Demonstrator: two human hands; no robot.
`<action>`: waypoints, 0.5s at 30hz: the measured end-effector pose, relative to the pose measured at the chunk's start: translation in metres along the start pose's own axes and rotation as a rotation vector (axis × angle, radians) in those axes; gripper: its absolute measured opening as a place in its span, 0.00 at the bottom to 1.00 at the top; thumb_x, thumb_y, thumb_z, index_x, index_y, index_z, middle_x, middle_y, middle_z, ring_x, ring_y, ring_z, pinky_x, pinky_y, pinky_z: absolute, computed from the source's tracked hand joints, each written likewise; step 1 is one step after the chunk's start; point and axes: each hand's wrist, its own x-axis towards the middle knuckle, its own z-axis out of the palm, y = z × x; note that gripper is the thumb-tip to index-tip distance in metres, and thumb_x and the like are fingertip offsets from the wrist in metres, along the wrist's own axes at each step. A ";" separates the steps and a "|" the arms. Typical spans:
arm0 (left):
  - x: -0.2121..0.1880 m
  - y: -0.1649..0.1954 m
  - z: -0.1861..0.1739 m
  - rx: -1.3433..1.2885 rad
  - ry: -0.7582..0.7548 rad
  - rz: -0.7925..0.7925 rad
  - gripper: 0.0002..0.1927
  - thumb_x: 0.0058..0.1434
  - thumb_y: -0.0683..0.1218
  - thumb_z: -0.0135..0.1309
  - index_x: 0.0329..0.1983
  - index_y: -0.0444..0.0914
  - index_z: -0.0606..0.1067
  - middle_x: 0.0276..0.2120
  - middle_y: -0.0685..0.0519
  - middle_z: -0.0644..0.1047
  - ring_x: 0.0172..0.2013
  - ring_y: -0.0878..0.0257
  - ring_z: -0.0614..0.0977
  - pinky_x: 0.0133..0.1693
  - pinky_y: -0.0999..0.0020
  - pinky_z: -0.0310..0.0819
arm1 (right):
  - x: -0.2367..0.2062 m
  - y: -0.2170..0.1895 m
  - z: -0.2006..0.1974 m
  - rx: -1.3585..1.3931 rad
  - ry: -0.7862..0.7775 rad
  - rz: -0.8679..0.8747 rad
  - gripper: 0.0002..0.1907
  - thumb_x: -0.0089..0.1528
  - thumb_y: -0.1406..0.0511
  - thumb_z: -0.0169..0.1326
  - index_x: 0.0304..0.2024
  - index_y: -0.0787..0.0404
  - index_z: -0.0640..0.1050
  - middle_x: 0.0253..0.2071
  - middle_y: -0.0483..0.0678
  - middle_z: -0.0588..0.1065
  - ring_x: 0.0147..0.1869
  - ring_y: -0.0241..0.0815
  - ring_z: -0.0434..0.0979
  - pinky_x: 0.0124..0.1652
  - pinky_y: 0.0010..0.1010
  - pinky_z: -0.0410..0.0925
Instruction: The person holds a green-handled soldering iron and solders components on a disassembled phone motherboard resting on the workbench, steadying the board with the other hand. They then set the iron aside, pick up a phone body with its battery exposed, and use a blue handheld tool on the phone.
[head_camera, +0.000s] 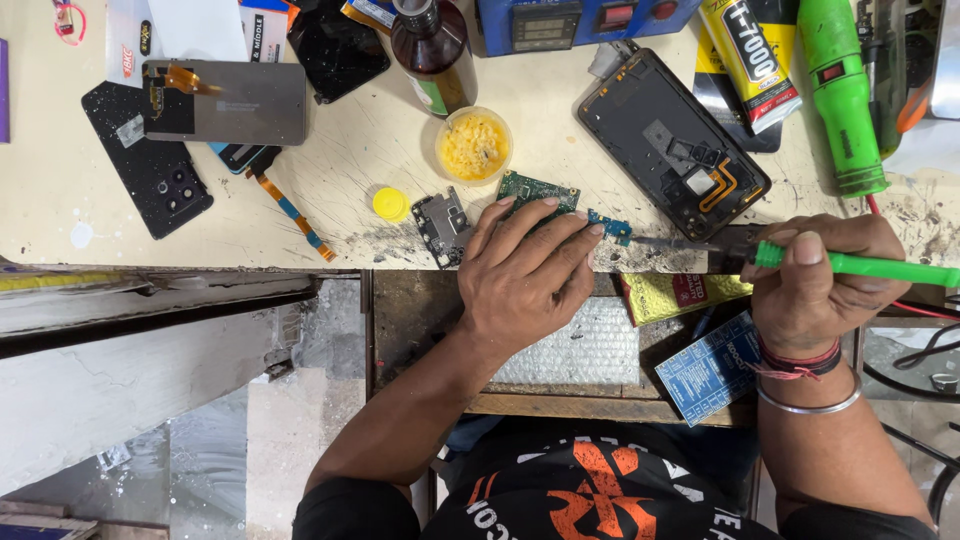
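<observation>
My left hand (525, 275) lies flat on the bench edge, fingertips pressing a green circuit board (528, 189) and a small blue board piece (612, 227). My right hand (815, 285) grips a green-handled soldering iron (870, 265) whose metal tip (665, 242) points left at the blue piece. An opened phone frame (672, 140) with an orange flex cable lies just beyond the tip.
A jar of yellow flux (474, 146), its yellow cap (389, 204), a metal shield part (441, 225), a brown bottle (434, 45), a black phone back (148, 160), a screen panel (235, 100), a glue tube (750, 60) and a green tool (842, 95) crowd the bench.
</observation>
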 end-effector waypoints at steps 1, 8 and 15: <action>0.000 0.000 0.000 0.001 0.000 0.000 0.09 0.63 0.46 0.62 0.46 0.45 0.85 0.48 0.59 0.82 0.55 0.61 0.80 0.63 0.56 0.68 | 0.000 0.000 0.000 -0.009 -0.006 0.002 0.17 0.76 0.61 0.56 0.43 0.68 0.67 0.30 0.57 0.74 0.22 0.39 0.73 0.26 0.25 0.68; -0.001 0.000 0.001 0.004 0.004 -0.001 0.09 0.63 0.46 0.62 0.46 0.46 0.85 0.48 0.59 0.83 0.55 0.61 0.80 0.63 0.56 0.68 | 0.000 -0.005 0.001 -0.039 -0.042 0.029 0.18 0.77 0.60 0.55 0.42 0.68 0.69 0.31 0.56 0.75 0.24 0.39 0.75 0.27 0.25 0.69; -0.001 -0.001 0.004 0.016 0.024 0.002 0.07 0.64 0.46 0.61 0.45 0.45 0.85 0.47 0.59 0.83 0.55 0.61 0.80 0.63 0.56 0.68 | 0.003 -0.012 0.004 -0.134 -0.121 0.005 0.17 0.78 0.61 0.53 0.42 0.69 0.69 0.31 0.55 0.75 0.27 0.39 0.77 0.30 0.26 0.71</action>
